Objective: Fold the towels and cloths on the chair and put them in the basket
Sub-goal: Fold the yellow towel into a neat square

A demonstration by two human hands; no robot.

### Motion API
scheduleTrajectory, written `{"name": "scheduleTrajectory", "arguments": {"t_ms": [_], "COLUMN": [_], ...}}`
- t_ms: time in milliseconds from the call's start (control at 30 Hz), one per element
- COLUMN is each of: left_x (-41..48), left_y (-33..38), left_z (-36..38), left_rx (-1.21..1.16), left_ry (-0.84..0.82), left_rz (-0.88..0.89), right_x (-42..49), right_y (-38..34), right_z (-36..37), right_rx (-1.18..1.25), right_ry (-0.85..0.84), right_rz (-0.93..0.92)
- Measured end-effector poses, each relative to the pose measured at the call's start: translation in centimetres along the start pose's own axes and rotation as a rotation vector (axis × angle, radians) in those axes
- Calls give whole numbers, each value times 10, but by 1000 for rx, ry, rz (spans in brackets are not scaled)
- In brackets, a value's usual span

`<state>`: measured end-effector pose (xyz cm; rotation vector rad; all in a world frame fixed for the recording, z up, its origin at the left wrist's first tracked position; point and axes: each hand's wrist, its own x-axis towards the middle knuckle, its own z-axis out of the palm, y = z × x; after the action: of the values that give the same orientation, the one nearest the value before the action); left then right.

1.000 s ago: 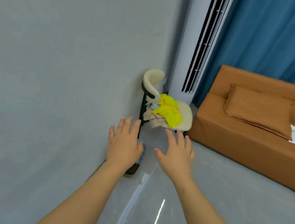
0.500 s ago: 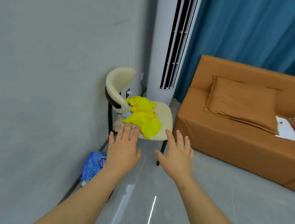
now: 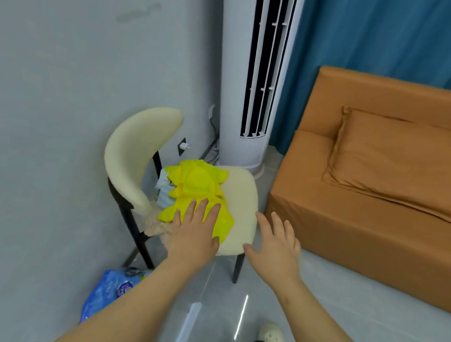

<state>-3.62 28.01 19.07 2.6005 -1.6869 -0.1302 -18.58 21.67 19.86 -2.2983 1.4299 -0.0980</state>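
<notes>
In a grey-walled corner, beside an orange sofa (image 3: 372,224) and a tall white tower air conditioner (image 3: 235,76), a cream chair (image 3: 243,208) holds the laundry in a loose heap on the wall side of its seat. No basket is in view. A blue plastic bag (image 3: 110,289) lies on the floor by the chair's legs.

A crumpled yellow cloth (image 3: 196,184) tops the heap. The person's left hand (image 3: 194,239) reaches flat over its near end, fingers straight and gripping nothing; whether it touches cannot be told. The right hand (image 3: 277,246) hovers spread wide by the seat's front corner, also empty.

A fuzzy beige towel (image 3: 156,226) spills off the seat's near edge, and a pale blue cloth (image 3: 164,192) peeks out by the backrest. All look light, soft and limp. The yellow cloth should lift easily if pinched at its near corners, then shaken flat.
</notes>
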Motion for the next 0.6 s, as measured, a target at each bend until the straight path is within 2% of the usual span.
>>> {"name": "scheduleTrajectory", "arguments": {"t_ms": [267,467,600], "left_x": [112,159,193], "left_y": [52,49,35], "left_z": [19,36,41], "left_rx": [-51,-51,-104], "left_ry": [-106,-182,-159], "left_rz": [-220,-353,-397], "right_x": [146,219,262], "right_y": [53,53,44], "right_z": [-30,-20,-14], "right_rx": [-108,-201,-243], "right_ry": [-216,-369,-406], "right_rz": [-185,-299,-361]}}
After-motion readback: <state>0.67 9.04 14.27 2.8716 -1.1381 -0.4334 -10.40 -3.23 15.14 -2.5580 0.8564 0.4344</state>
